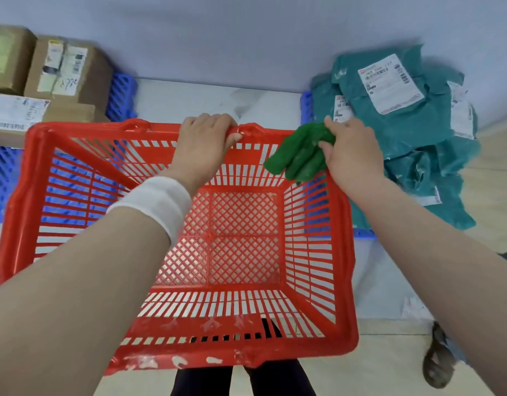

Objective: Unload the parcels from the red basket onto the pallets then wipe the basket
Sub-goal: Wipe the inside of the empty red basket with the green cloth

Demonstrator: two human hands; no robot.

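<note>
A: Labels readable?

B: Barely. Far left, brown cardboard boxes (66, 67) on a blue pallet (122, 95). They carry white shipping labels with barcodes, print too blurred to read. One box has a handwritten scrawl, can't make it out.

A: And the right side?

B: Teal mailer bags (403, 132) piled on a second blue pallet (306, 107). White barcode labels, top one with a small red logo. Text unreadable too.

A: Basket position?

B: Red basket (246, 358) is centre frame, between the two pallets, open top facing the camera. White scuffs on the near rim.

A: Hands?

B: Left hand (203, 138), white wristband (158, 204) on that wrist, has its fingers curled over the far rim, gripping it. Right hand (352, 150) is just beside it at the far right corner, fingers closed on a bunched green cloth (298, 155). The cloth overlaps that corner of the rim. Can't tell if it touches the inner wall.
</note>
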